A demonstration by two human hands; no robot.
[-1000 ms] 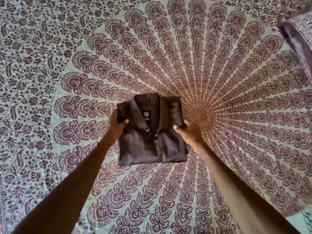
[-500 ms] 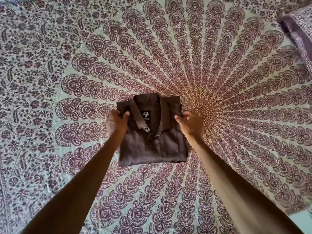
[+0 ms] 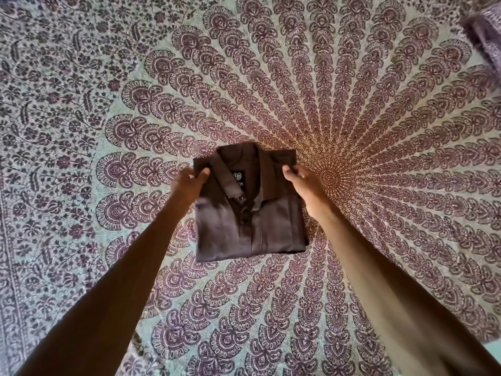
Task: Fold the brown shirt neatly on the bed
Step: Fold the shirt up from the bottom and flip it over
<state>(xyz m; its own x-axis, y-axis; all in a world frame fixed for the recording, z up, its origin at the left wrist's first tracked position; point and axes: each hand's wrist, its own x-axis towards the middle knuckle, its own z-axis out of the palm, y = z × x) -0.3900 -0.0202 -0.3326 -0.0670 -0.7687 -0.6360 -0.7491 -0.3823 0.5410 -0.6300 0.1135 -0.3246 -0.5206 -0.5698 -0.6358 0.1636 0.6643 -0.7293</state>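
The brown shirt (image 3: pixel 271 226) lies folded into a compact rectangle on the bed, collar up and away from me, with a black label inside the neck. My left hand (image 3: pixel 187 185) pinches the shirt's left shoulder edge, thumb on top and fingers tucked under. On the other side, my right hand (image 3: pixel 301 183) grips the right shoulder edge the same way. Both forearms reach in from the bottom of the view.
The bed (image 3: pixel 379 131) is covered with a patterned mandala sheet in purple and pale green. A matching pillow (image 3: pixel 485 33) sits at the far right corner. The sheet's right edge shows at the lower right.
Both hands have slid up along the shirt's side edges, from near the collar points to the shoulders. The shirt stays in place.
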